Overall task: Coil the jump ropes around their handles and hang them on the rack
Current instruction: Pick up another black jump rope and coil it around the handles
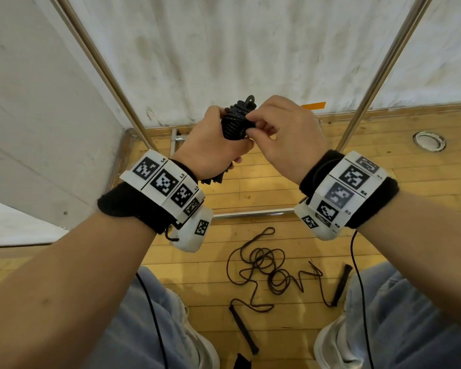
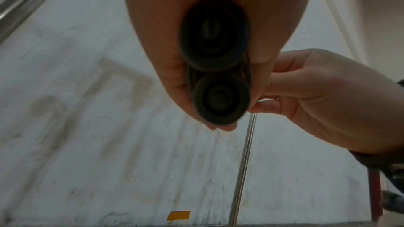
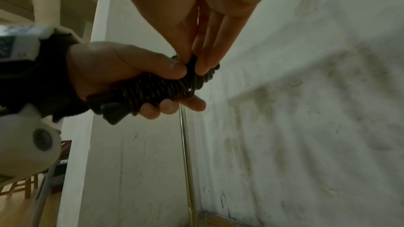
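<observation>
A black jump rope [image 1: 234,123] is wound in tight turns around its two handles, held up in front of me. My left hand [image 1: 213,145] grips the handles and the lower coils [image 3: 153,89]; the two round handle ends [image 2: 220,97] face the left wrist camera. My right hand [image 1: 274,129] pinches the rope [image 3: 194,65] at the top of the coil between thumb and fingers. A small loop [image 1: 249,100] sticks up above the coil. A second jump rope [image 1: 266,270] lies loose and tangled on the wooden floor between my feet, its black handles [image 1: 244,330] lying apart.
Two slanting metal poles of the rack [image 1: 104,73] rise left and right, with a low crossbar [image 1: 250,214] on the floor. A white wall [image 1: 250,49] stands behind. A round floor fitting [image 1: 429,141] sits at the right. My shoes [image 1: 333,344] flank the loose rope.
</observation>
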Tool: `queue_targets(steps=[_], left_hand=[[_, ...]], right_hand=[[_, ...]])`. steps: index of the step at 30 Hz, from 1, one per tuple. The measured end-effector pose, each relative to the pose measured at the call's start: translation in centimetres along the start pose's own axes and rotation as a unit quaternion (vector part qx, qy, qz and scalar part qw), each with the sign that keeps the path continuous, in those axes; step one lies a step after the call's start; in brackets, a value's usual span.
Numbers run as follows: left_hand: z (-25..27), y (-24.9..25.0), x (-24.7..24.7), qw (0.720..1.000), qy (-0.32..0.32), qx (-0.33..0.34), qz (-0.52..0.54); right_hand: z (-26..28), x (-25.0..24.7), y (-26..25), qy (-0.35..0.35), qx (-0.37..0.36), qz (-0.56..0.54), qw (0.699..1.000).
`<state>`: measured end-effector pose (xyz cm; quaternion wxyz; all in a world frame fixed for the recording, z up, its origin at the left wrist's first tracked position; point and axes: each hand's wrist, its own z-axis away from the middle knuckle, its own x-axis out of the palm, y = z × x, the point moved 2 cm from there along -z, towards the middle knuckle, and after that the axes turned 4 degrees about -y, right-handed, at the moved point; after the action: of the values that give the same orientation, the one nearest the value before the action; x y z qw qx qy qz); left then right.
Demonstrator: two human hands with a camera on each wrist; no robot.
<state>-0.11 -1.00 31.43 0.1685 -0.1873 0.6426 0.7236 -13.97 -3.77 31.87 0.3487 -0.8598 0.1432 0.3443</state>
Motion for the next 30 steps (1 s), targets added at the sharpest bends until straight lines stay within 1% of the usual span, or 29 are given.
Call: queue_targets(steps=[4, 7, 10, 13, 17, 22, 24, 27, 30], left_hand=[[-0.16, 0.03, -0.19, 1.000, 0.016, 0.000, -0.021], [-0.23, 0.03, 0.03, 0.997, 0.036, 0.013, -0.071], [-0.28, -0.15, 0.23, 0.991, 0.049, 0.028, -0.123], [-0.18, -0.30, 0.31, 0.987, 0.056, 0.035, -0.145], [-0.22, -0.41, 0.45, 0.991, 0.057, 0.025, -0.119], [-0.27, 0.17, 0.20, 0.994, 0.057, 0.017, -0.090], [-0.28, 0.22, 0.07, 0.995, 0.055, 0.008, -0.077], [-0.22, 0.32, 0.05, 0.997, 0.052, -0.003, -0.057], [-0.05, 0.30, 0.00, 0.998, 0.047, -0.004, -0.050]], right_hand=[[-0.46, -0.10, 0.67, -0.011, 0.018, -0.018, 1.000], [-0.47, -0.09, 0.93, -0.005, 0.038, -0.016, 0.999], [-0.31, -0.25, 0.86, -0.018, 0.043, 0.013, 0.999], [-0.02, 0.06, 0.46, -0.038, 0.041, 0.057, 0.997], [-0.24, 0.40, 0.41, -0.045, 0.056, 0.081, 0.994], [-0.24, 0.30, 0.51, 0.003, 0.035, 0.046, 0.998], [-0.09, 0.35, 0.54, 0.013, 0.029, 0.042, 0.999], [-0.09, 0.20, 0.75, 0.015, 0.034, 0.019, 0.999], [-0.24, 0.07, 0.85, 0.002, 0.040, 0.002, 0.999]])
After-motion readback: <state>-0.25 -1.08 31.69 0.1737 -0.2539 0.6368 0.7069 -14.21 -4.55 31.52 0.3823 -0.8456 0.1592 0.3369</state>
